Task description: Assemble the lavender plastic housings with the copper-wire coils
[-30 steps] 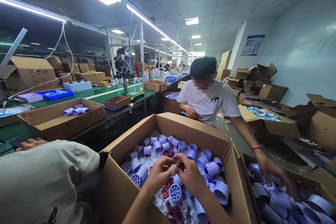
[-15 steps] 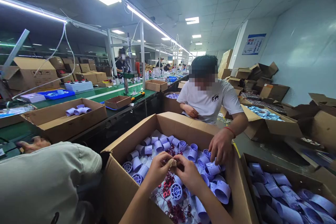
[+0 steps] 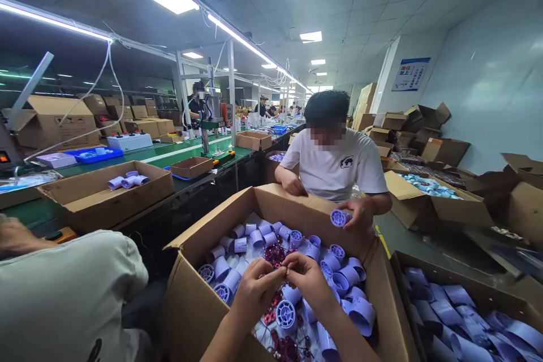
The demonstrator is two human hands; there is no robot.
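Over a big open carton [image 3: 193,300], my left hand [image 3: 257,287] and my right hand [image 3: 311,280] meet fingertip to fingertip. Both are closed in a pinch; whatever sits between the fingertips is too small and too covered to name. Beneath them lie many lavender plastic cups [image 3: 285,314], some showing spoked round ends. Dark red small parts with thin wires [image 3: 280,345] are heaped among the cups, below and between my forearms.
Across the carton a person in a white shirt [image 3: 335,172] holds a lavender cup [image 3: 339,218]. Another person's grey-clad arm [image 3: 72,294] is at left. A second carton of cups [image 3: 460,322] stands at right. Along the green conveyor line [image 3: 161,153] sits a shallow box [image 3: 114,201].
My hands stay together but have shifted slightly lower, and the tan bit between them no longer shows clearly. The person opposite has lifted a cup out. The grey-sleeved arm has moved left.
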